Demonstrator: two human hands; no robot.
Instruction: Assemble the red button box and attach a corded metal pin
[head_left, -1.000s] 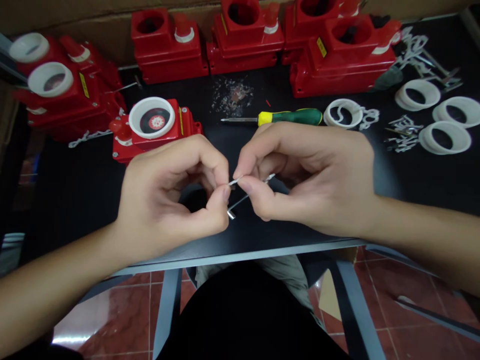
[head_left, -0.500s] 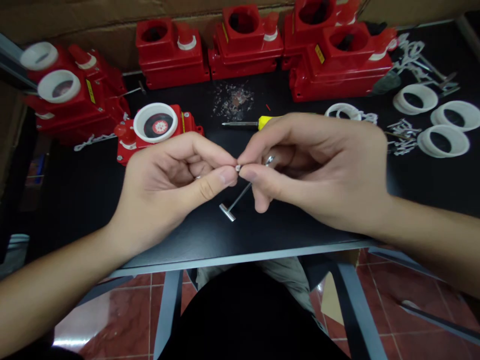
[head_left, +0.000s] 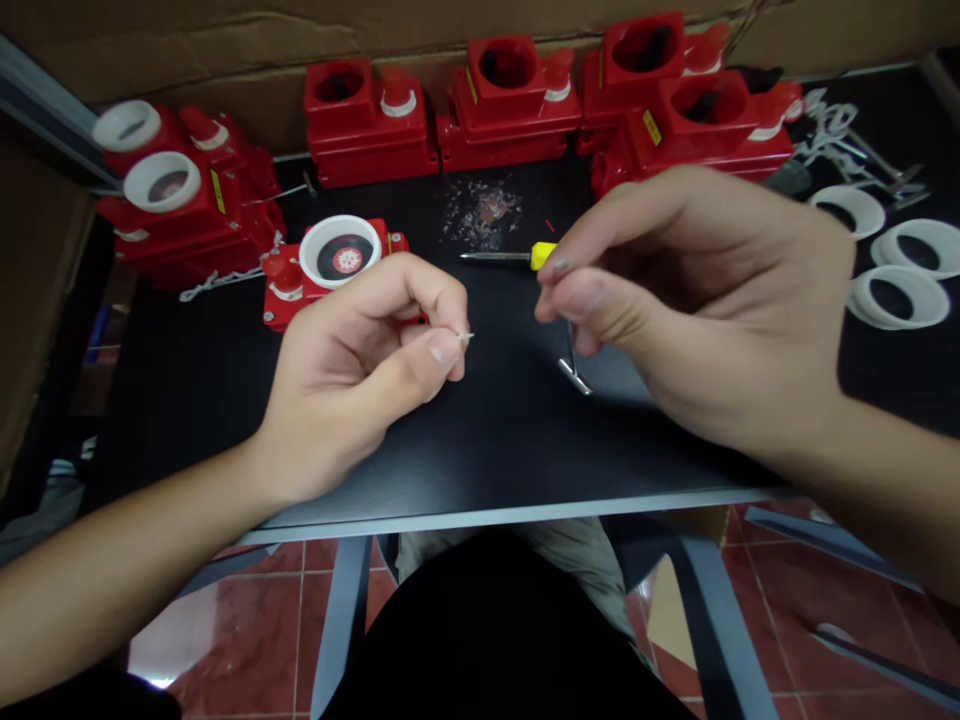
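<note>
My left hand is closed in a pinch, thumb against forefinger, on a tiny whitish piece whose tip pokes out; its kind is too small to tell. To the right and apart from it, my right hand is closed around a small metal T-bar. The T-bar's crosspiece hangs below the fingers, while its upper shaft is hidden in the hand. Just behind my left hand lies a red housing with a white ring on top. A yellow-handled screwdriver lies beyond, its handle partly covered by my right hand.
Several red housings line the back of the black table; more stand at the left. Pale shavings are scattered mid-table. White rings and metal T-bars with white cord lie at the right.
My hands, which met at the fingertips, have separated. The right hand has moved right with the T-bar; the left keeps the tiny whitish piece. The view has shifted slightly.
</note>
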